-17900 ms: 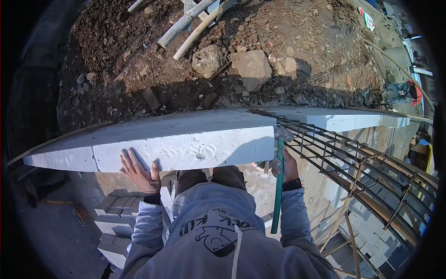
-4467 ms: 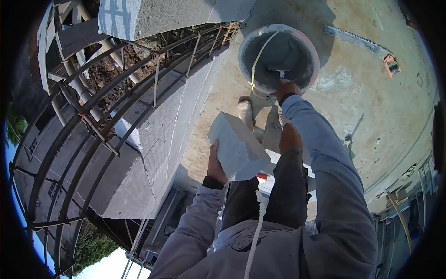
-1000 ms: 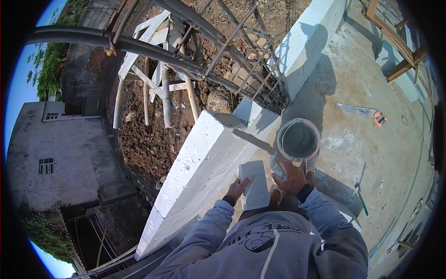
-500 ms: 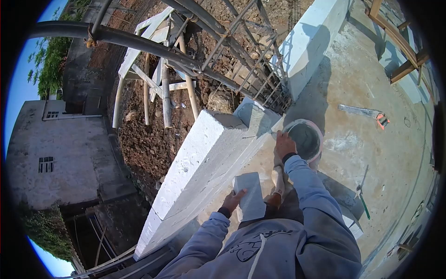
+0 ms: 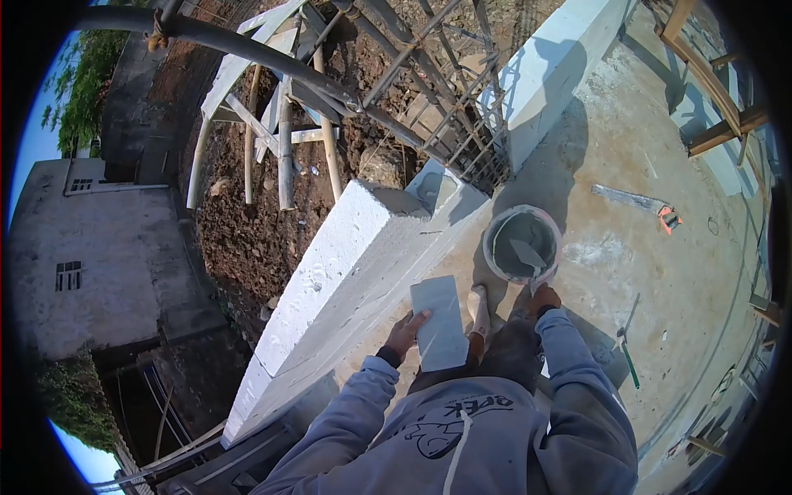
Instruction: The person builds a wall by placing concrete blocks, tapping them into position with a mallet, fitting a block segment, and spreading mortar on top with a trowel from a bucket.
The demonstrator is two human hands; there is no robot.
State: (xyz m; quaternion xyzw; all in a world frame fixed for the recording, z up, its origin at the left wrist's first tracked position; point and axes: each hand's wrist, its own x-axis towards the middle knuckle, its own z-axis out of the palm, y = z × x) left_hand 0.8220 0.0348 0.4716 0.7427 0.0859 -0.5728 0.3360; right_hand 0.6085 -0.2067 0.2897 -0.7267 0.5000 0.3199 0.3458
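Gripping block (image 5: pixel 443 330) at left edge with part-open left hand (image 5: pixel 404 335), trowel (image 5: pixel 525 252) with closed right hand (image 5: pixel 544 298). Likely rigid, chip-prone; hold mid-side.

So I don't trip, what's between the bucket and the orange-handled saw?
Just bare floor between the bucket and the saw, as the head view shows.

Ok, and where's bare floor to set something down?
Widest patch: the floor between bucket, saw and green-handled tool. Another: between saw and timber frame.
Crowded: between wall and bucket, with the left hand, block and foot; also around the rebar cage.
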